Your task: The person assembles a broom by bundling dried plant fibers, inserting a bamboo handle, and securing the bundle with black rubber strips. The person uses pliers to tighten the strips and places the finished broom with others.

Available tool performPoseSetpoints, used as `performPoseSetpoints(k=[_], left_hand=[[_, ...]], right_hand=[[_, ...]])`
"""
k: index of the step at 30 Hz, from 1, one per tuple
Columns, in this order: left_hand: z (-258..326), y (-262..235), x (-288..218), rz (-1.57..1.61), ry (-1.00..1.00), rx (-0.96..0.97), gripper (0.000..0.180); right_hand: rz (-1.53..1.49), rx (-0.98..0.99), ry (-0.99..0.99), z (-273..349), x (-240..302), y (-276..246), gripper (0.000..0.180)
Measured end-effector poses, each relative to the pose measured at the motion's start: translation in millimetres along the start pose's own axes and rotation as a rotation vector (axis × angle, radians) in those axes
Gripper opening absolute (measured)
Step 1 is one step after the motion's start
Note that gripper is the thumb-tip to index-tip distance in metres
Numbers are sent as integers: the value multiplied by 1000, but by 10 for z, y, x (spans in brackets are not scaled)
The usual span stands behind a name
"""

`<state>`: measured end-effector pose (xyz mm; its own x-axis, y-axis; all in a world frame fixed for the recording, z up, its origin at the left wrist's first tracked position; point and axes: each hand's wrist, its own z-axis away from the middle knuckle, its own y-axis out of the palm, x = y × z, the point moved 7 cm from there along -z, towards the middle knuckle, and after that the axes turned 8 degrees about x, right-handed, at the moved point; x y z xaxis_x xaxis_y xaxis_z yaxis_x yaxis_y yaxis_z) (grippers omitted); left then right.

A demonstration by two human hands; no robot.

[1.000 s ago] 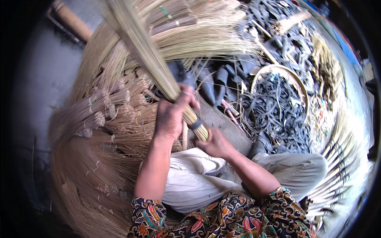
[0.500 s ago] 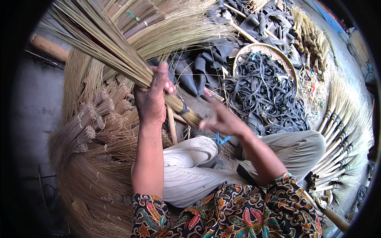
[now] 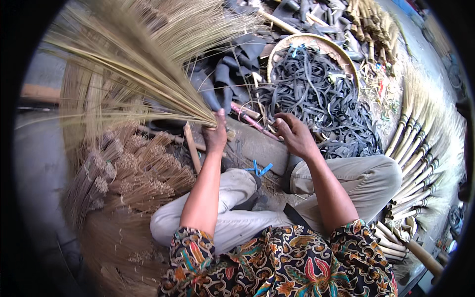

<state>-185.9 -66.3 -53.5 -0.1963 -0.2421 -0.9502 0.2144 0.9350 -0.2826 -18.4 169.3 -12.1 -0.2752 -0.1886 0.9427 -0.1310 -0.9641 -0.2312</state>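
Left hand (image 3: 214,134) grasps long, straw-coloured grass bundle (image 3: 163,73) low. Right hand (image 3: 297,137) half-curled, apparently empty. Splayed stems (image 3: 183,93) could slip if grip slackens.

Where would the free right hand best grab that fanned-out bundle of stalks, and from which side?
Probably by the short butt end of the bundle of stalks, coming from the right: it pokes out past the left hand toward the right hand, narrow and gathered, while the other end spreads loosely up and left.
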Motion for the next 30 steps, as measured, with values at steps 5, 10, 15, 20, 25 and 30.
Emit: performPoseSetpoints(k=[5,10,15,20,25,30], left_hand=[[-200,65,-415,211,-179,96,41],[-31,404,-1216,362,-112,487,47],[52,20,-1679,332,-182,425,95],[422,-914,-1828,206,-180,357,85],[935,-1620,-1803,61,-219,246,78],[1314,-2030,-1792,-44,-276,173,70]], right_hand=[[158,113,173,-141,-375,196,67],[-116,264,-128,51,-381,960,83],[-65,-207,-172,112,-158,594,55],[-73,-631,-227,-522,1029,-1901,44],[120,-1396,-639,246,2393,-4224,53],[331,-1159,-336,399,1528,-4087,49]])
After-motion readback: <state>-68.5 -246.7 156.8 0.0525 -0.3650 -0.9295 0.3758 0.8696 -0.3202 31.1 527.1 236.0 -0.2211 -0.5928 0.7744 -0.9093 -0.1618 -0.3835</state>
